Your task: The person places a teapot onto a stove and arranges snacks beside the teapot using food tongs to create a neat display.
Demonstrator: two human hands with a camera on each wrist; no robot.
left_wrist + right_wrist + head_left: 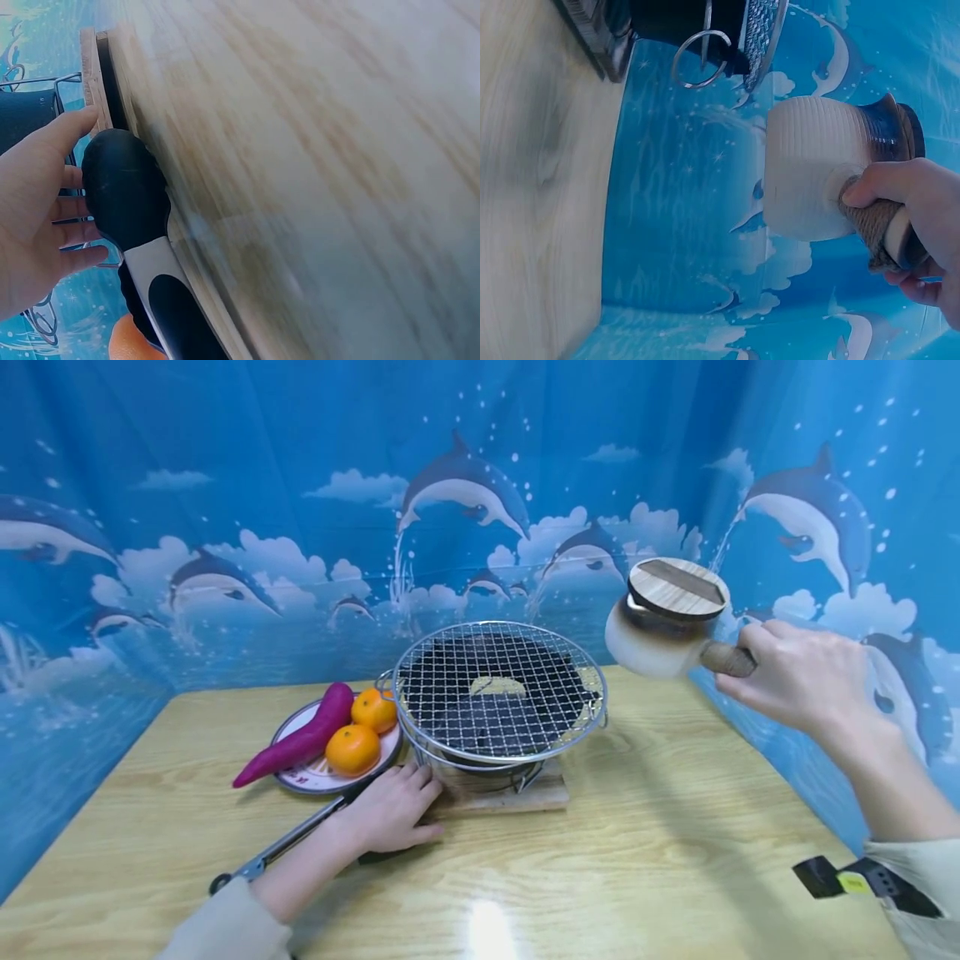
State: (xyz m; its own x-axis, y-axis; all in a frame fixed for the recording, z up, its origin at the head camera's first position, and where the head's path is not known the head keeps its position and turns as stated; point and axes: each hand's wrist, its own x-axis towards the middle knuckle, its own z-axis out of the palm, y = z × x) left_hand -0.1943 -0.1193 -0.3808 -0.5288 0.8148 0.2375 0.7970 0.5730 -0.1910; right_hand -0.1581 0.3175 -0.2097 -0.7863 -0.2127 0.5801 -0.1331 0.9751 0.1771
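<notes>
With hands apart, the right hand [813, 672] grips the lidded pot [648, 643] aloft by its rope-wrapped handle [727, 658], presumably for steadiness, while the left hand [393, 810], fingers relaxed, lies beside the tongs [124, 187].

My left sleeve [225, 927]: pale greyish, plain, left of the wire rack [501, 702]. My right sleeve [933, 872]: matching, right of the rack, worn with black strap [896, 887], yellow-green tag [853, 882], dark squarish piece [817, 877].

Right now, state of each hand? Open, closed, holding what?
Left hand: open, gripping nothing, next to the tongs.
Right hand: closed around the rope-wrapped handle of the white pot.
</notes>
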